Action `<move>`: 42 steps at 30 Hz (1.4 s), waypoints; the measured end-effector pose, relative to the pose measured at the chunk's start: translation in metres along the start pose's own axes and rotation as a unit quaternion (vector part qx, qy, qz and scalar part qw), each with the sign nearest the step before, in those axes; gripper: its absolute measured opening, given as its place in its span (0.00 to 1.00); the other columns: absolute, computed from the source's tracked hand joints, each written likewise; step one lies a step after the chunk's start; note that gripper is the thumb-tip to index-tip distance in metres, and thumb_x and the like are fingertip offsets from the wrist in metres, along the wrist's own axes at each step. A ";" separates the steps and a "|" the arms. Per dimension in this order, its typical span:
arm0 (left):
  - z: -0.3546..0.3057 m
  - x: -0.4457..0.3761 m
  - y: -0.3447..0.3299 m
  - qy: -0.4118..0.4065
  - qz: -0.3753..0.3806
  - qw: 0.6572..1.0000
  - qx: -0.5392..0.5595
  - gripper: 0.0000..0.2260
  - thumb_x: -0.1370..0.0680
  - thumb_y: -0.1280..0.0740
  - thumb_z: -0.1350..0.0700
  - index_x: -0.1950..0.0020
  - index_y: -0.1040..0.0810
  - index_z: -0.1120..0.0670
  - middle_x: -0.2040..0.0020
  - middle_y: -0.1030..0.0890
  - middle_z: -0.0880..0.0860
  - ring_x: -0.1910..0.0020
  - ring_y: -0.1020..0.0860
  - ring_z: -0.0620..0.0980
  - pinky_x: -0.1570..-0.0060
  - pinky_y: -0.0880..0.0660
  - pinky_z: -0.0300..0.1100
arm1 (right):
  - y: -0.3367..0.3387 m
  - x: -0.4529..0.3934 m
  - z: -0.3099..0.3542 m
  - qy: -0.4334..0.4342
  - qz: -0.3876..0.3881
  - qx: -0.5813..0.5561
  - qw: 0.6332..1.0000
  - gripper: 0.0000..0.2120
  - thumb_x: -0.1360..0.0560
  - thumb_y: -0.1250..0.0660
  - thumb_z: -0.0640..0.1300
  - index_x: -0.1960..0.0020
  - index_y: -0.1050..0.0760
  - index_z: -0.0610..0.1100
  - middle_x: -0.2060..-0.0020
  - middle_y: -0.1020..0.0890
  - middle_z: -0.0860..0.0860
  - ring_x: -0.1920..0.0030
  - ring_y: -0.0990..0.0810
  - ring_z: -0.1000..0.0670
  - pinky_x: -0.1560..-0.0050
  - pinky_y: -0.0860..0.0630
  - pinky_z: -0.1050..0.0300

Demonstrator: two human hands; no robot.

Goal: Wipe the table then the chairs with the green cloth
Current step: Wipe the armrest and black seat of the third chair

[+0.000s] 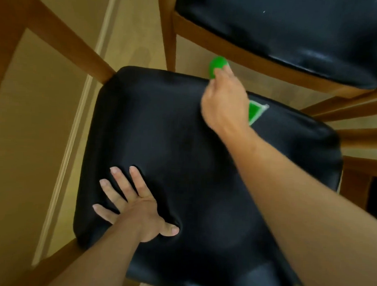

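the green cloth (254, 112) is held bunched under the right hand (224, 101), whose fingers are curled round it at the far edge of the black padded seat (183, 147); one lobe of cloth shows beyond the fingertips, past the seat's edge, and a corner with a pale hem shows just to the right of the hand. the left hand (138, 207) is laid flat on the near left part of the same seat, fingers spread wide and straight, holding nothing, and the padding is visibly dented under it. from the task it is judged that the chair stage is in hand and that this seat is being wiped.

several slips can be foreseen. because the cloth is wadded small, only a narrow strip is covered at each pass, so bands of the seat could be left unwiped. with part of the cloth already overhanging the far edge, it could be dragged off and dropped to the floor (45, 116) beyond the right hand if the grip were loosened. the patch beneath the left hand could be missed unless that hand is moved. weight pressed through the left hand near the seat's corner could tip or shift the chair. a second chair (294, 33) stands beyond the right hand, and its wooden frame could be struck by the knuckles on a long stroke. the wooden frame (65, 38) of the near chair could be overlooked altogether.
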State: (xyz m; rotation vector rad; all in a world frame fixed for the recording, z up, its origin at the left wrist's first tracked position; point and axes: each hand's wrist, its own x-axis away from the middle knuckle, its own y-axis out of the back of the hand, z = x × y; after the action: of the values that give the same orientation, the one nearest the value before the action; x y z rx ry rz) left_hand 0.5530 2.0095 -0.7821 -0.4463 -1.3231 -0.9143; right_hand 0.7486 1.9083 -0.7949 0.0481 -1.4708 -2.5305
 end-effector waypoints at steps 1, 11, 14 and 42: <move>0.001 0.001 0.000 -0.010 0.002 1.000 0.004 0.74 0.46 0.21 0.35 0.54 0.93 0.53 0.49 0.91 0.61 0.51 0.88 0.65 0.40 0.68 0.71 | 0.008 -0.003 -0.017 -0.002 0.024 0.011 1.000 0.14 0.20 0.46 0.42 0.40 0.26 0.41 0.42 0.22 0.43 0.41 0.25 0.42 0.42 0.35 0.56; 0.004 0.001 0.002 -0.025 0.015 1.000 0.007 0.72 0.43 0.22 0.36 0.55 0.93 0.54 0.49 0.91 0.62 0.56 0.90 0.66 0.51 0.74 0.70 | 0.028 -0.015 -0.051 -0.092 0.072 0.071 0.991 0.14 0.19 0.46 0.49 0.54 0.26 0.42 0.58 0.21 0.41 0.54 0.23 0.37 0.57 0.35 0.54; 0.004 -0.001 0.002 -0.024 0.015 1.000 0.004 0.73 0.44 0.22 0.35 0.54 0.93 0.54 0.48 0.91 0.62 0.56 0.90 0.66 0.53 0.75 0.70 | 0.019 -0.013 -0.027 -0.071 0.066 0.037 0.995 0.15 0.18 0.47 0.48 0.56 0.27 0.42 0.60 0.22 0.42 0.56 0.23 0.37 0.58 0.32 0.52; 0.008 -0.006 -0.002 -0.053 0.008 0.999 0.005 0.72 0.44 0.22 0.36 0.55 0.93 0.53 0.48 0.91 0.60 0.54 0.90 0.67 0.56 0.76 0.71 | -0.041 -0.002 0.061 0.252 0.110 0.123 0.954 0.22 0.26 0.37 0.32 0.33 0.27 0.42 0.35 0.23 0.44 0.31 0.29 0.43 0.30 0.37 0.45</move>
State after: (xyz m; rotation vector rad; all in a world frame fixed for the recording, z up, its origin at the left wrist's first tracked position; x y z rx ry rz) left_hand 0.5467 2.0166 -0.7860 -0.5024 -1.4191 -0.8800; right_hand 0.7357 1.9808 -0.7999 0.4993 -1.4639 -1.9506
